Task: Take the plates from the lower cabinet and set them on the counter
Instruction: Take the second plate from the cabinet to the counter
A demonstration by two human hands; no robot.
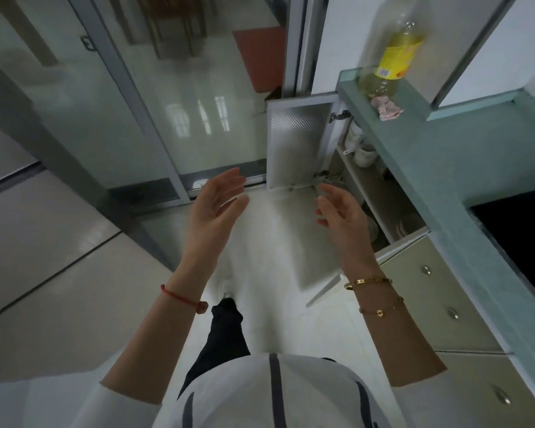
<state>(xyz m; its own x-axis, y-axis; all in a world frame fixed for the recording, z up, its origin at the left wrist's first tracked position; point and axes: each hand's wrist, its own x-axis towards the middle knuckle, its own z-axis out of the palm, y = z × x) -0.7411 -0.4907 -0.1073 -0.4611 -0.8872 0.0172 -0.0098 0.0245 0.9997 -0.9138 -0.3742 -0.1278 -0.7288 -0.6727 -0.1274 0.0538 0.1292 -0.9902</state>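
Observation:
The lower cabinet (357, 180) on the right stands with both doors swung out. Inside it, white crockery (360, 149) fills the upper shelf, and plates (406, 225) show dimly on the lower shelf, mostly hidden by the counter's edge. My left hand (217, 202) and my right hand (342, 211) are held out over the floor in front of the cabinet, palms facing each other, fingers relaxed, holding nothing. The right hand is nearest the cabinet opening. The pale green counter (439, 156) runs along the right above the cabinet.
A plastic bottle of yellow liquid (393, 47) and a crumpled pink scrap (386, 108) sit on the counter's far end. A black hob (519, 230) is set into the counter. Drawers with round knobs (451, 313) lie nearer me. Glass sliding doors (155, 112) stand on the left.

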